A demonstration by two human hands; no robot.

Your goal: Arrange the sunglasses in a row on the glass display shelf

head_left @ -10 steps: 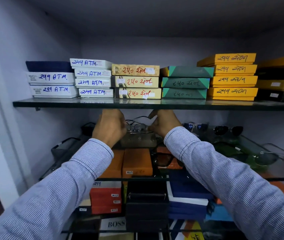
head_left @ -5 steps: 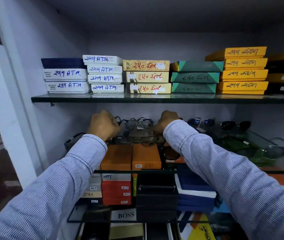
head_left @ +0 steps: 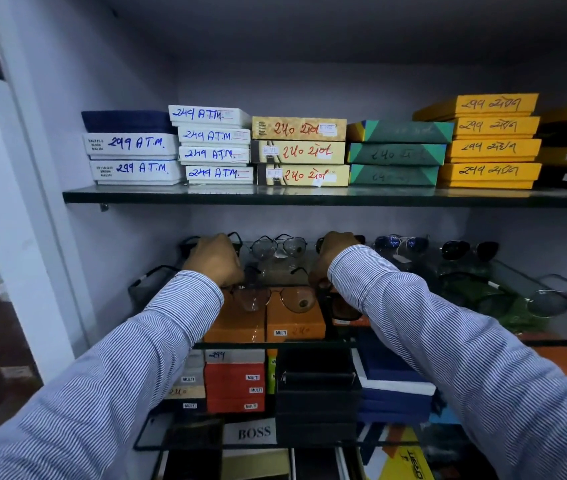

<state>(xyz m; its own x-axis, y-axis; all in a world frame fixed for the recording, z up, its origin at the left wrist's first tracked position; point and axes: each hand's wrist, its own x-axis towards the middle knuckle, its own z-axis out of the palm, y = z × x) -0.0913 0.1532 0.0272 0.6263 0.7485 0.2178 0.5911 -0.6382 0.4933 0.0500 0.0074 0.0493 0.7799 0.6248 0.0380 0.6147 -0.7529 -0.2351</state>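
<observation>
1. Surface: a glass display shelf (head_left: pixel 552 342) set in a white-walled alcove, its front edge running left to right at mid-height; boxes stored below show through the glass
2. Above it, an upper glass shelf (head_left: pixel 309 197) carries stacked boxes: three in the far-left stack (head_left: pixel 129 148), four in the white stack (head_left: pixel 214 143), three in the beige stack (head_left: pixel 301 151), three in the green stack (head_left: pixel 396 153), four in the yellow stack (head_left: pixel 489 140); a further dark and yellow stack at the right edge is cut off and cannot be counted
3. Left hand (head_left: pixel 214 259): curled closed near the front-left part of the display shelf, gripping the left side of the brown-lens sunglasses (head_left: pixel 275 299); the fingertips are hidden under the hand
4. Right hand (head_left: pixel 332 252): curled closed on the right side of the same pair; the exact contact point is hidden by the striped sleeve (head_left: pixel 448 341)
5. The brown-lens sunglasses sit between the two hands, near the front edge of the display shelf, lenses facing the camera, above two orange boxes (head_left: pixel 268 327) seen through the glass
6. Back edge row: clear-lens pair (head_left: pixel 277 245), blue-lens pair (head_left: pixel 401 243), dark-lens pair (head_left: pixel 469 250); further frames are partly hidden behind each hand
7. Right front area: a green-lens pair (head_left: pixel 476 294) and a grey-lens pair (head_left: pixel 552 301), blurred
</observation>
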